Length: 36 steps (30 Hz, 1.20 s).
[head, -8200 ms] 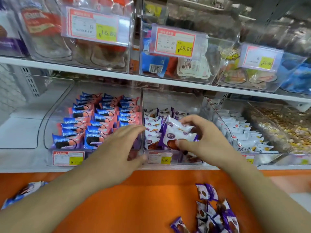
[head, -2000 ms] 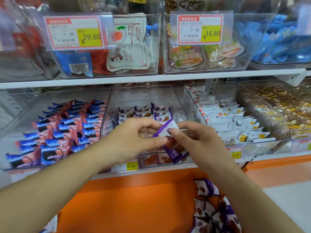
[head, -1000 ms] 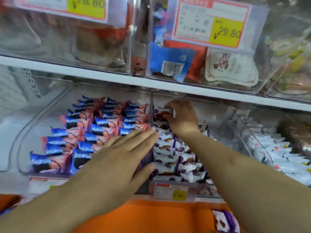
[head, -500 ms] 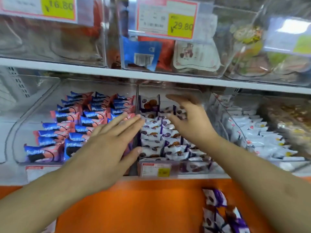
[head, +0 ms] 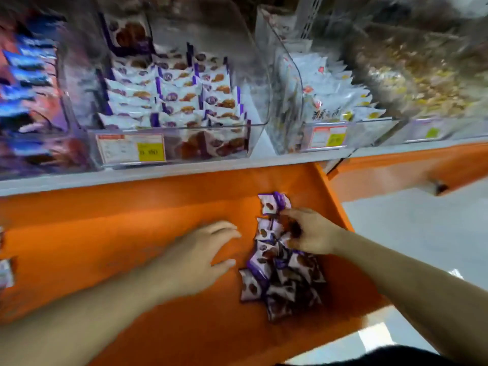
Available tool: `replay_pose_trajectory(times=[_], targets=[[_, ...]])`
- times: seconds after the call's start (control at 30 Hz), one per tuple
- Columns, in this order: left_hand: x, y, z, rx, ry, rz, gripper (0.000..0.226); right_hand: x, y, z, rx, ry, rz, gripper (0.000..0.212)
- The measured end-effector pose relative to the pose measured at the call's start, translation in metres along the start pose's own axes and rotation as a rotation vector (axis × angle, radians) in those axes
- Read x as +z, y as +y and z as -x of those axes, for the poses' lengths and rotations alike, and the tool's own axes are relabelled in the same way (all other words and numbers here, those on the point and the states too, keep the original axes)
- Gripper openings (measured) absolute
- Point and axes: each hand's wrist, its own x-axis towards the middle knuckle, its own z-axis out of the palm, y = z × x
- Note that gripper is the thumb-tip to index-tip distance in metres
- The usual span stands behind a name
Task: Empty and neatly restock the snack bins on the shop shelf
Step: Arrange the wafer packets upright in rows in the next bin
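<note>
left hand point(head: 196, 256) is hovering flat over orange ledge point(head: 105, 247), fingers spread, holding nothing | right hand point(head: 307, 231) at its 3 o'clock is pinching a packet atop purple snack pile point(head: 280, 281) | clear bin point(head: 171, 101) at 12 o'clock is sitting part-filled in rows

Both bare forearms reach forward and down from the bottom edge of the view, converging toward the middle. The left hand point(head: 196, 257) is held palm down, fingers straight and slightly spread, thumb stretched out to the side; it grips nothing. The right hand point(head: 310, 231) lies a little further forward and just beside it, its wrist bent inward, its fingers point(head: 289, 216) curled down and its thumb tucked under.
</note>
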Motion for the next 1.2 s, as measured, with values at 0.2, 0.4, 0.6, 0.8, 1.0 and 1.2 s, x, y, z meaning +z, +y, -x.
replay_pose_trajectory(times=[0.2, 0.4, 0.6, 0.8, 1.0, 1.2], targets=[[0.096, -0.006, -0.040, -0.125, -0.250, 0.071, 0.077, 0.043, 0.029, -0.033, 0.102, -0.199, 0.217, 0.069], [0.136, -0.010, -0.069, -0.194, -0.266, 0.019, 0.067, 0.047, 0.034, -0.032, 0.152, -0.178, 0.210, 0.046], [0.126, -0.012, -0.047, -0.315, -0.205, -0.052, 0.029, 0.021, 0.022, -0.021, 0.200, -0.015, -0.008, 0.029], [0.020, 0.012, -0.003, -0.542, -0.047, 0.091, 0.009, -0.036, -0.028, 0.022, 0.008, 0.052, -0.474, 0.012], [-0.116, 0.061, 0.036, -0.611, 0.173, 0.596, 0.015, -0.114, -0.115, 0.070, -0.188, 0.115, -0.748, 0.018], [-0.219, 0.119, 0.081, -0.541, 0.473, 0.890, 0.024, -0.172, -0.206, 0.104, -0.355, 0.206, -1.034, 0.019]])
